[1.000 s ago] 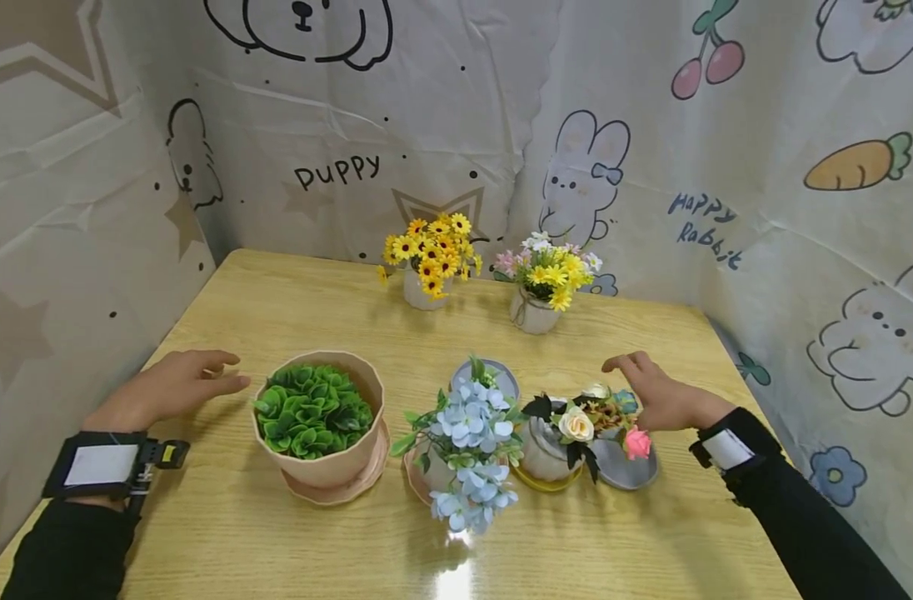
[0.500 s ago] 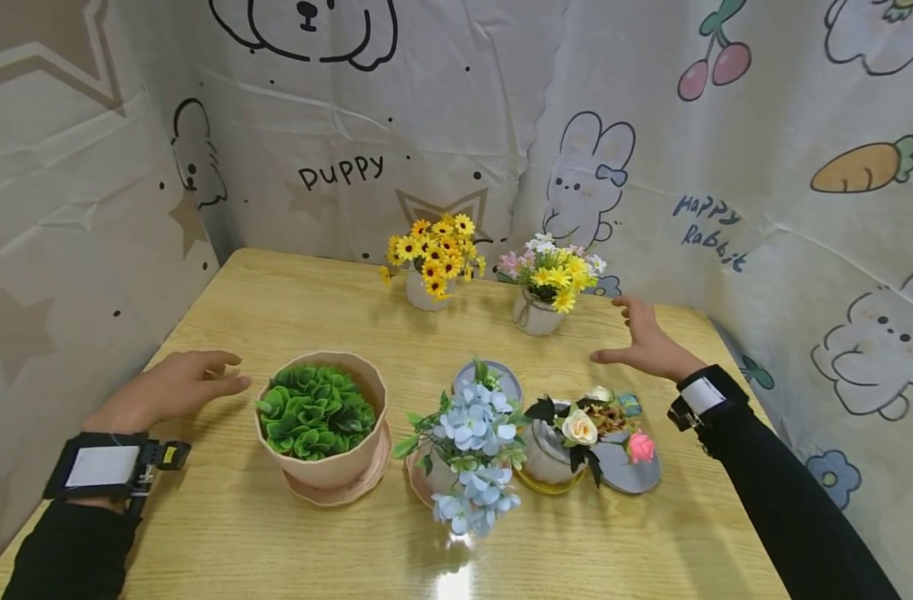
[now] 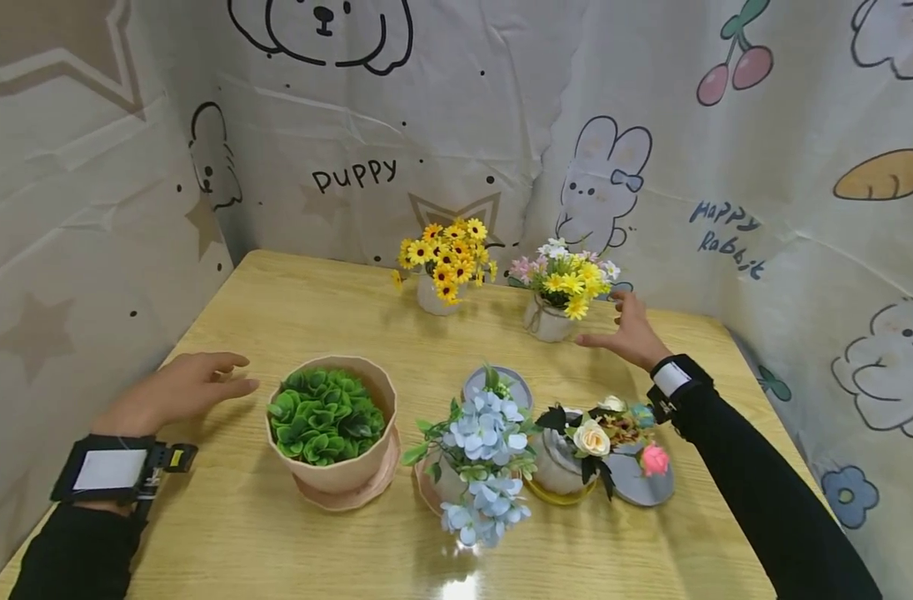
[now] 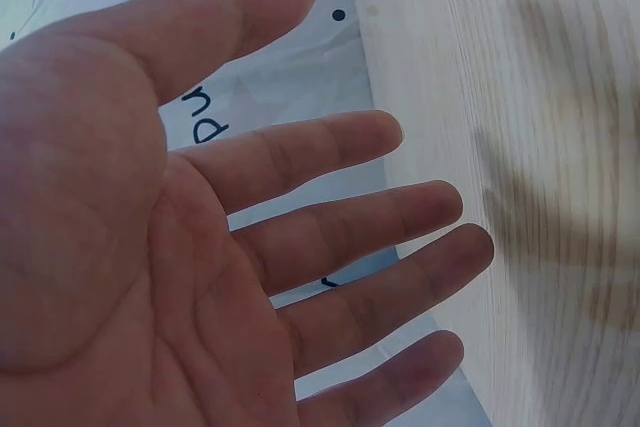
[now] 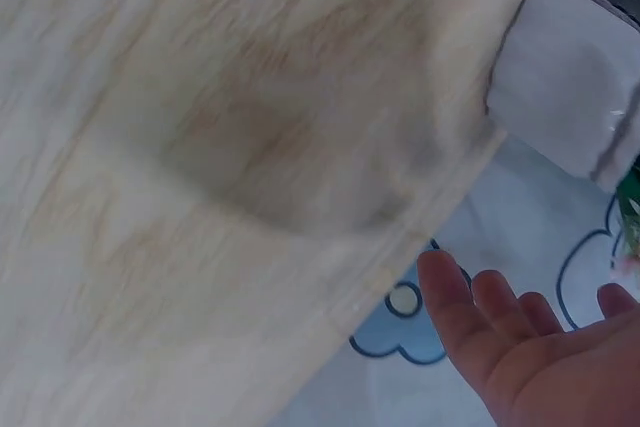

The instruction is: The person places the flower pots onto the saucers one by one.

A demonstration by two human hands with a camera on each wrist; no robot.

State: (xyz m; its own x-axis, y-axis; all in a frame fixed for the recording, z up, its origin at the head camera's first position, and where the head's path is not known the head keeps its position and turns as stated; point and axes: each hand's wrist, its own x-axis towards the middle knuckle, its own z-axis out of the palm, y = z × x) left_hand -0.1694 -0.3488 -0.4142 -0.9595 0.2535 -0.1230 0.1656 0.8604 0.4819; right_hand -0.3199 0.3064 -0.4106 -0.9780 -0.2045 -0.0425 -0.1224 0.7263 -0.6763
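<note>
right hand (image 3: pixel 631 332): far right of the table (image 3: pixel 291 300), fingers spread and straight, holding nothing; thumb tip just beside the small white pot of mixed yellow and pink flowers (image 3: pixel 550 317), contact can't be told.
left hand (image 3: pixel 179 388): near left, resting palm-down on the table, fingers relaxed and extended, nothing held; just left of the pink pot with green plant (image 3: pixel 335 429).
mixed flower pot: far side, right of the yellow daisy pot (image 3: pixel 436 293).
near row, left to right: pink pot, blue flower pot (image 3: pixel 477 446), rose pot (image 3: pixel 565 462) on yellow saucer, grey saucer (image 3: pixel 642 483).
backdrop: cartoon-print sheet (image 3: pixel 456 125) around the table.
</note>
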